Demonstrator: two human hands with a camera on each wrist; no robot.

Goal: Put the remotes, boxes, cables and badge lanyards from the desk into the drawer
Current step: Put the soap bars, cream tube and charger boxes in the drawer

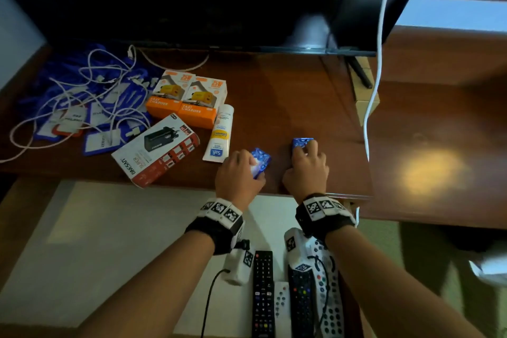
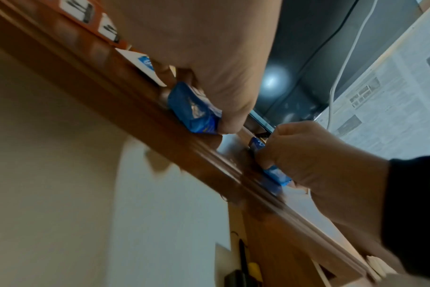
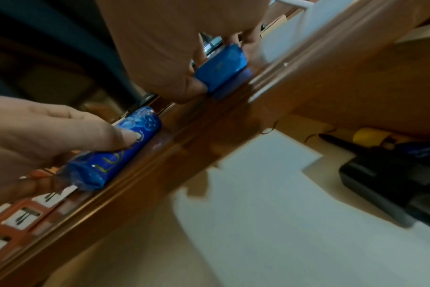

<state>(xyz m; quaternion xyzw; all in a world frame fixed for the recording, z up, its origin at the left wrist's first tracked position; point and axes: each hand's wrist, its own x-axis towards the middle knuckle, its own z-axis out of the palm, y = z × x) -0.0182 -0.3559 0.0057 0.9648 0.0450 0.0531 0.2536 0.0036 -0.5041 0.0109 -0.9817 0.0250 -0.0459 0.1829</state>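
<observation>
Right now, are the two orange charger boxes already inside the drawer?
No, both orange charger boxes lie on the desk, while only remotes show in the drawer.

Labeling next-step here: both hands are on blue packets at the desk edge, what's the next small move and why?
Probably lift both blue packets and carry them back over the open drawer. The left hand grips one, the right hand the other, and remotes already lie there.

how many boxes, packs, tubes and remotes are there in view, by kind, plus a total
Orange and white fast charger boxes: 2
Red and white adapter box: 1
Small blue wrapped packs, one held in each hand: 2
White and yellow tube: 1
Remotes in the open drawer: 4
Total: 10
The tangled white cables and blue badge lanyards overlap too much to count.
</observation>
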